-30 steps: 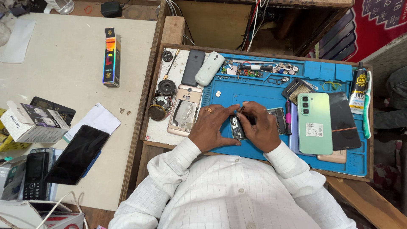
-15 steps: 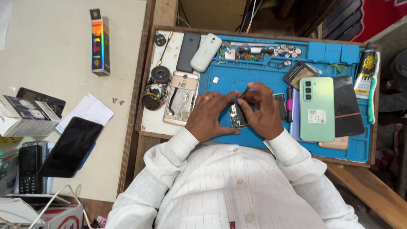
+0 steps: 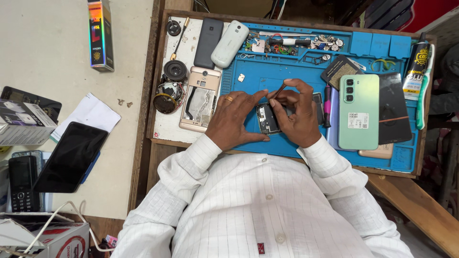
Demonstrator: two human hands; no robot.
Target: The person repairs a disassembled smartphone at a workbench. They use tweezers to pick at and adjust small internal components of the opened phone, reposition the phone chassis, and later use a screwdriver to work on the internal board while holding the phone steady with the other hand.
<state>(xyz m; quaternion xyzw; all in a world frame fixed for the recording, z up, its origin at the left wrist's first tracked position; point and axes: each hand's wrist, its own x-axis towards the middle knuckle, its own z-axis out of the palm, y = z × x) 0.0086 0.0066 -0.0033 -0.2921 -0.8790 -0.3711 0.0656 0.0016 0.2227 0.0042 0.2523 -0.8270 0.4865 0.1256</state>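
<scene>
An opened phone (image 3: pixel 267 119) with its insides showing lies on the blue work mat (image 3: pixel 287 71). My left hand (image 3: pixel 234 119), a ring on one finger, presses down on the phone's left side and steadies it. My right hand (image 3: pixel 299 114) grips a thin brown-handled tool (image 3: pixel 278 90), whose tip points down into the opened phone. Both hands meet over the phone and hide much of it.
A light green phone (image 3: pixel 358 111) lies face down right of my hands, beside a dark panel (image 3: pixel 394 114). Left of them sit a gold phone shell (image 3: pixel 201 99), a dark phone (image 3: pixel 209 43), a white handset (image 3: pixel 230 43) and small speakers (image 3: pixel 175 70). A glue tube (image 3: pixel 415 64) lies far right.
The view has shifted slightly; both hands stay on the opened phone, with the tool still worked into it by the right hand.
</scene>
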